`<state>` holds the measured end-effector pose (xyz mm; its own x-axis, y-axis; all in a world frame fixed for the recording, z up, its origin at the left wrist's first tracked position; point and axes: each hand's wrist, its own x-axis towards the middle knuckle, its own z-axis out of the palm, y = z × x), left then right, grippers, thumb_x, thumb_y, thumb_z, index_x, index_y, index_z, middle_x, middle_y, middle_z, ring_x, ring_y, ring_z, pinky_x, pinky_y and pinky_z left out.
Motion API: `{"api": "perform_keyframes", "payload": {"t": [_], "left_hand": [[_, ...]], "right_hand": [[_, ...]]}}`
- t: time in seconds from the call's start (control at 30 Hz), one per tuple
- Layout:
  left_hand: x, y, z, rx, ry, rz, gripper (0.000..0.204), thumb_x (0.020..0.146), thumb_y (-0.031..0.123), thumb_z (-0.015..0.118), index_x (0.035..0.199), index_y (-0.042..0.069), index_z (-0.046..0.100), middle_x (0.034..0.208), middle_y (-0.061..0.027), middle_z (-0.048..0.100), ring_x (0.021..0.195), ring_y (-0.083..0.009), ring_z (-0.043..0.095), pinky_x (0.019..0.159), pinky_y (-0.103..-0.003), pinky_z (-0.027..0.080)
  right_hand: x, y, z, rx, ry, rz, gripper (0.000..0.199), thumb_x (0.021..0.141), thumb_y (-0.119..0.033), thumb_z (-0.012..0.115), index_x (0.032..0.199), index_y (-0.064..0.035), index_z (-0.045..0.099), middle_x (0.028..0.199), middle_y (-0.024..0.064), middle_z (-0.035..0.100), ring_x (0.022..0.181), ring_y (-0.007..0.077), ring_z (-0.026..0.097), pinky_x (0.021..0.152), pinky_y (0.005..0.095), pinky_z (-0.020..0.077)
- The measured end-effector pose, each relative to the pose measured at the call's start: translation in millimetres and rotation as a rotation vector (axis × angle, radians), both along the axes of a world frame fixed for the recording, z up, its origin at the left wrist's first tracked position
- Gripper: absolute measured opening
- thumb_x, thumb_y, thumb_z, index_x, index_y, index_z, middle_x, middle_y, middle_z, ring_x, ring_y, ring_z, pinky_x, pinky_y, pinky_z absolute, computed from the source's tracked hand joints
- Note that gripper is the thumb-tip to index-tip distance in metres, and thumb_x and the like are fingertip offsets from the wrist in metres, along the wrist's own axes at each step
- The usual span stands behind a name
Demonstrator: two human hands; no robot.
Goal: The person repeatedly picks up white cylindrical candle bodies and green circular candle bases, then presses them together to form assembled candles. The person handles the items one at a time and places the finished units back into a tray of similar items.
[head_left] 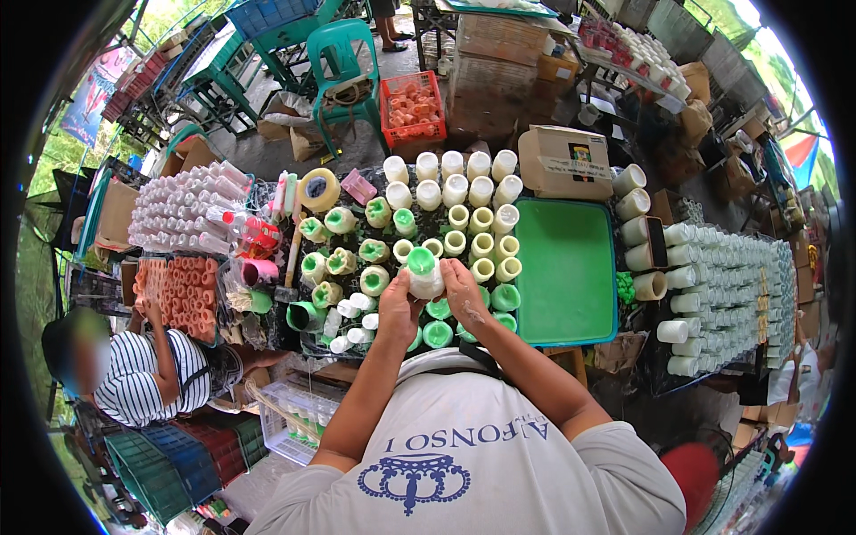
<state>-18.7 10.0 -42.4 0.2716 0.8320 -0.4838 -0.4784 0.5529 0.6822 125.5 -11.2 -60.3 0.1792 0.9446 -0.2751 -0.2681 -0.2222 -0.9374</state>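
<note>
A green and white candle [423,267], its rounded green top facing up, is held between both hands above the near part of the table. My left hand [399,308] wraps its fingers round the left side of it. On its right side, my right hand [464,296] closes round it, with pale smears on the skin. Several cream moulds with green fill [340,260] stand left of the hands. Small white cylinders [360,336] lie beside my left wrist. Green-filled cups [438,334] sit below and between my forearms.
A green tray [566,272] lies right of the hands, with a cardboard box [566,160] behind it. White cylinders [454,188] stand in rows at the back. A tape roll [319,189] is at the left. A person in a striped shirt [143,379] works beside orange pieces [178,294].
</note>
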Motion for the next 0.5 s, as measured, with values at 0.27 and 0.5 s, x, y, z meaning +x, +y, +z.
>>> {"api": "perform_keyframes", "payload": {"t": [0.27, 0.5], "left_hand": [[-1.1, 2.0, 6.0, 0.015, -0.064, -0.06, 0.042, 0.11, 0.039, 0.05, 0.13, 0.004, 0.06, 0.122, -0.0083, 0.07, 0.109, -0.0206, 0.068, 0.091, -0.038, 0.058], [5.8, 0.5, 2.1, 0.091, -0.174, -0.029, 0.039, 0.109, 0.036, 0.054, 0.132, 0.004, 0.06, 0.124, -0.0077, 0.07, 0.112, -0.0193, 0.067, 0.097, -0.037, 0.055]], "right_hand": [[4.8, 1.5, 23.4, -0.085, 0.263, 0.055, 0.04, 0.111, -0.036, 0.049, 0.119, 0.0015, 0.059, 0.106, 0.0102, 0.068, 0.094, 0.0195, 0.069, 0.075, 0.035, 0.0616], [4.8, -0.8, 22.9, -0.051, 0.216, 0.022, 0.034, 0.11, -0.031, 0.052, 0.121, 0.0003, 0.062, 0.109, 0.0088, 0.069, 0.094, 0.0173, 0.069, 0.081, 0.0335, 0.059]]}}
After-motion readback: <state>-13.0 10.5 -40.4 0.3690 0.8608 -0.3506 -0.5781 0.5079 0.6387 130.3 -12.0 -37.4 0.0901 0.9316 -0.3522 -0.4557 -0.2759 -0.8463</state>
